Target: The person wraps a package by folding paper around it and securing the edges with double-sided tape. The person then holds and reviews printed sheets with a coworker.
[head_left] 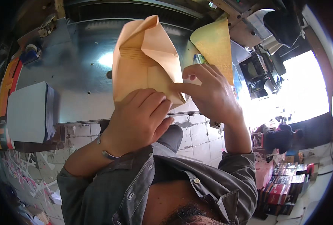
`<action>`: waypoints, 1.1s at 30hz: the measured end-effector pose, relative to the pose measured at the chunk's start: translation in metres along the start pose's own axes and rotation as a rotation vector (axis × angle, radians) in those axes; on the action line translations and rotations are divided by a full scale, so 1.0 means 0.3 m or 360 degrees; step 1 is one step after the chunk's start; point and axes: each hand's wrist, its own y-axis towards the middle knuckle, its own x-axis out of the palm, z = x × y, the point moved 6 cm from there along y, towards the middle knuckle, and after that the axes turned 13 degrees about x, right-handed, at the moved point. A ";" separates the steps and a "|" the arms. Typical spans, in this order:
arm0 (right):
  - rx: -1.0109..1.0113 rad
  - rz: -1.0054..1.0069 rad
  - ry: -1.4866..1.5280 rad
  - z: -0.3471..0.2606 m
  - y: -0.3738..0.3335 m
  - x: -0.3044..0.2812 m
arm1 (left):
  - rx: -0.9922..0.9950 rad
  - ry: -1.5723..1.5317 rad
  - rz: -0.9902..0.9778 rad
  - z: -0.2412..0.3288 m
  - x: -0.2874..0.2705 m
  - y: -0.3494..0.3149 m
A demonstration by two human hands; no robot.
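Observation:
A tan paper bag or large envelope (134, 71) lies over the metal tabletop, its far end gaping so that folds and creases show inside. My left hand (138, 116) is closed on the near edge of the paper, fingers curled over it. At the right edge my right hand (211, 90) has its thumb stretched out to touch the paper. The fingers of that hand are bent and apart from the thumb, and nothing shows between them. A bracelet sits on my left wrist.
A stack of pale sheets (27, 112) sits at the table's left end. A yellow paper sheet (215, 45) stands beyond my right hand. A blue tape dispenser (30, 54) is at the far left. Boxes or books (281, 187) and a person (279, 137) are off to the right.

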 end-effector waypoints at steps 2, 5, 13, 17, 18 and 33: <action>-0.0007 0.0049 -0.0004 0.022 -0.009 -0.001 | 0.0010 -0.0015 -0.0048 -0.006 0.007 0.019; -0.0014 0.0141 -0.0003 0.035 -0.016 -0.028 | -0.0013 0.0010 -0.0176 -0.024 0.020 0.040; 0.0123 0.0077 0.0221 0.076 -0.045 -0.008 | 0.0024 -0.0189 -0.0437 -0.107 0.069 0.154; 0.0152 0.0061 0.0361 0.090 -0.056 0.011 | -0.0043 -0.0393 -0.0682 -0.126 0.096 0.171; 0.0147 0.0063 0.0426 0.092 -0.058 0.013 | -0.0047 -0.0448 -0.0690 -0.130 0.096 0.171; 0.0363 0.0118 0.0892 0.153 -0.085 0.064 | 0.0142 -0.0768 -0.0807 -0.185 0.121 0.216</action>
